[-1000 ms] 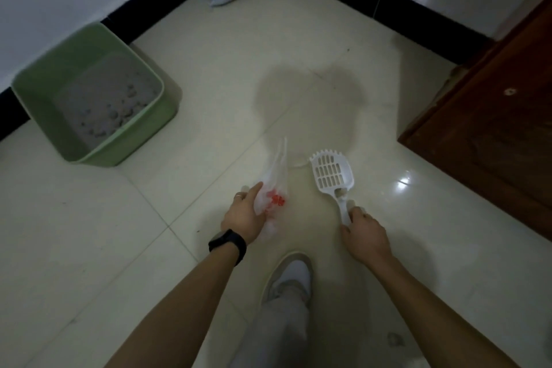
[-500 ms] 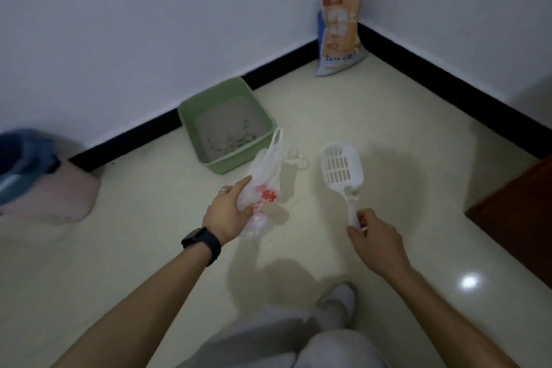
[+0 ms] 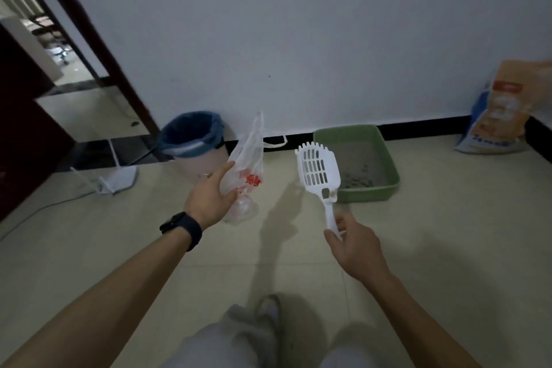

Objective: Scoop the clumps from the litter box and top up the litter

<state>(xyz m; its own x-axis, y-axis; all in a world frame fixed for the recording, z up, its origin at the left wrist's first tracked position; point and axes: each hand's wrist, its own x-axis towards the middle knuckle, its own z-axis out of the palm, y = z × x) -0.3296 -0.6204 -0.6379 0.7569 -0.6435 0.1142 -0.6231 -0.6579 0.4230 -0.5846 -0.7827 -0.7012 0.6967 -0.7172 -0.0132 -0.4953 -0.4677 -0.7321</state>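
A green litter box (image 3: 385, 148) sits on the floor against the white wall, holding grey litter with several clumps (image 3: 357, 176). My right hand (image 3: 355, 245) grips the handle of a white slotted scoop (image 3: 318, 169), held upright in front of the box's left side. My left hand (image 3: 210, 196) holds a clear plastic bag (image 3: 248, 170) with red print, raised to the left of the scoop. An orange and blue litter sack (image 3: 495, 110) leans in the right corner.
A white bin with a blue liner (image 3: 192, 140) stands by the wall to the left of the bag. A white router with antennas (image 3: 115, 181) and its cable lie near a dark doorway (image 3: 27, 116) at left. My legs and a shoe (image 3: 268, 311) show below.
The view has swung left and up: the litter box now lies right of centre, and the bin and doorway have come into view. Both hands keep their hold on the bag and scoop.
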